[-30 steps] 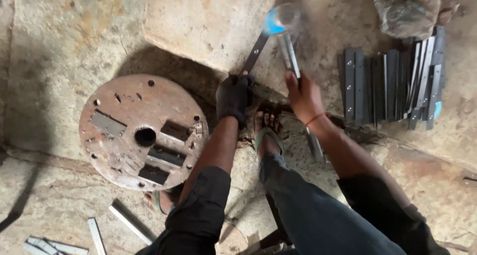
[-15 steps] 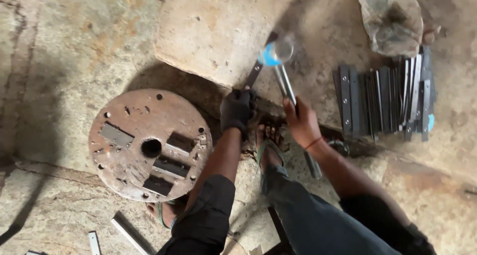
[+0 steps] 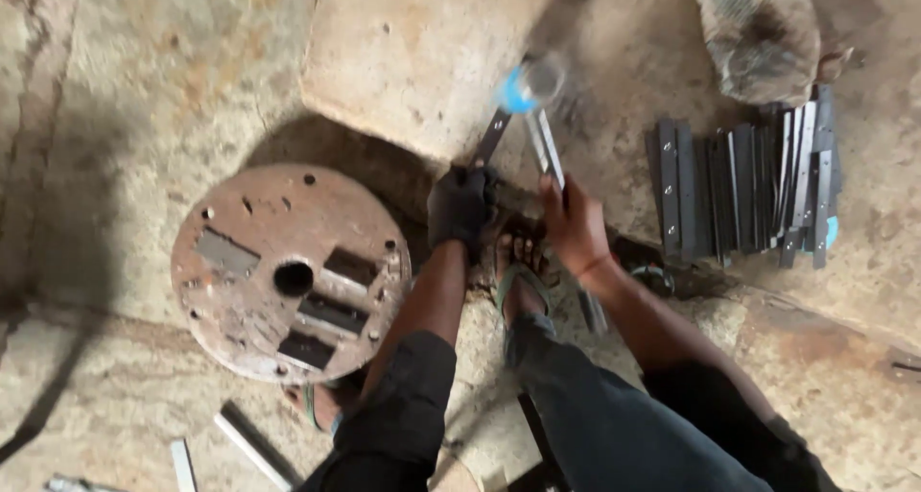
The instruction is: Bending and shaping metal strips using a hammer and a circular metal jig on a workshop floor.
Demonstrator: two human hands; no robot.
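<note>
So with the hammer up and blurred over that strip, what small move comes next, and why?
Probably a downward strike. The right hand holds a hammer raised and blurred, its head above the far end of the dark metal strip, which the gloved left hand pins on the stone slab.

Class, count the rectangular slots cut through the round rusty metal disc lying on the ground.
3 open dark slots in the rusty disc: one upper right of the centre hole, one right of it, one near the lower edge. A pale plate may cover a fourth.
</note>
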